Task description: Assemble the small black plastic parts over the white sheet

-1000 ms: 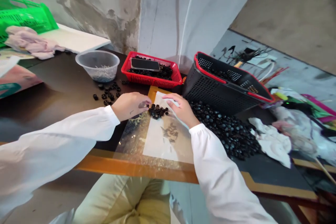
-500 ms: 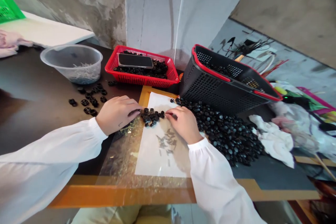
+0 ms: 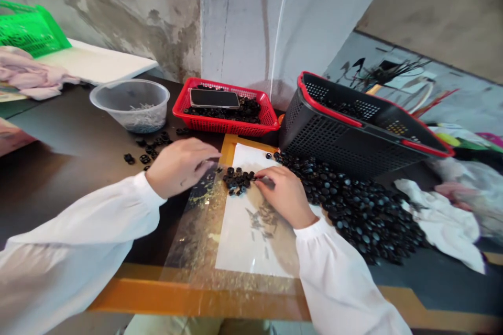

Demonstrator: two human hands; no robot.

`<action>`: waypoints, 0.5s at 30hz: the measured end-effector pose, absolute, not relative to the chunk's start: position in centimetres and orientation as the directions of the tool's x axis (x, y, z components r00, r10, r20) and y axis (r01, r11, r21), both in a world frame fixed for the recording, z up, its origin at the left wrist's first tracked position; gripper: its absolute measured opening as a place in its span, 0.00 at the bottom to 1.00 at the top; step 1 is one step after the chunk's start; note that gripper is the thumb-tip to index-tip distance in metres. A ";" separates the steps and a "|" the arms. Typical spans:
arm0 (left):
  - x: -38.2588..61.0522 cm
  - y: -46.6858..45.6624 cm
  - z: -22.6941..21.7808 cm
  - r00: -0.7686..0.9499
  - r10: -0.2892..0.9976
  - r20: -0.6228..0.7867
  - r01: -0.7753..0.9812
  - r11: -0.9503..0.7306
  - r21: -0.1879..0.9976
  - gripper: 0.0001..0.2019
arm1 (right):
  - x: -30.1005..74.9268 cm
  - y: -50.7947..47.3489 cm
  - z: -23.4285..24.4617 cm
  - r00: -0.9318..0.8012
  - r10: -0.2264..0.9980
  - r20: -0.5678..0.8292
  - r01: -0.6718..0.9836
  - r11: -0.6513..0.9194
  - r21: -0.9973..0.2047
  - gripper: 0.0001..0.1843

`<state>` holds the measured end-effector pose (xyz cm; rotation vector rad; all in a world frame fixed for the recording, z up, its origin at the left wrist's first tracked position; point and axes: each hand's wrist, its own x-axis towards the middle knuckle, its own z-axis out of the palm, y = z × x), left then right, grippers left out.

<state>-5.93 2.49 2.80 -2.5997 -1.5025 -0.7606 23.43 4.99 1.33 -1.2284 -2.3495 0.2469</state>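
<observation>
A small cluster of black rubber rings point(image 3: 237, 180) lies on a white paper sheet point(image 3: 255, 241) near the sheet's top edge. My right hand point(image 3: 283, 201) rests at the cluster's right side, fingertips touching its edge, and whatever lies under them is hidden. My left hand point(image 3: 181, 166) hovers just left of the cluster, slightly blurred, with nothing visible in it. To the right spreads a large heap of black rings point(image 3: 353, 204). Several loose rings point(image 3: 147, 149) lie on the dark tabletop beyond my left hand.
A red basket point(image 3: 226, 110) holds a smartphone and black rings. A tilted black mesh basket with a red rim point(image 3: 346, 125) stands beside it. A clear plastic bowl point(image 3: 129, 105) holds small pale pieces. A white cloth point(image 3: 440, 225) lies right of the heap; a wall stands behind.
My left hand has drawn back leftward from the cluster. My right hand stays at the cluster's right edge. The whole view has shifted slightly with my head.
</observation>
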 end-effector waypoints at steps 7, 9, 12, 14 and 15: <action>-11.8 2.2 7.3 0.565 0.823 0.062 0.785 -0.559 0.267 0.12 | 22.8 4.4 1.5 -0.398 0.849 0.348 0.627 0.528 -0.573 0.07; -12.6 2.3 7.2 0.534 0.841 0.088 0.807 -0.537 0.246 0.15 | 22.6 4.2 1.6 -0.402 0.839 0.367 0.603 0.544 -0.583 0.07; -13.7 2.9 6.4 0.410 0.871 0.269 0.838 -0.477 0.265 0.19 | 22.6 4.2 1.6 -0.406 0.819 0.405 0.599 0.573 -0.559 0.10; -14.7 3.2 5.5 0.294 0.904 0.311 0.837 -0.401 0.373 0.22 | 22.7 4.2 1.5 -0.405 0.810 0.424 0.601 0.585 -0.544 0.09; -15.3 3.4 4.9 0.249 0.922 0.295 0.823 -0.362 0.437 0.24 | 22.8 4.2 1.4 -0.403 0.808 0.429 0.599 0.588 -0.544 0.09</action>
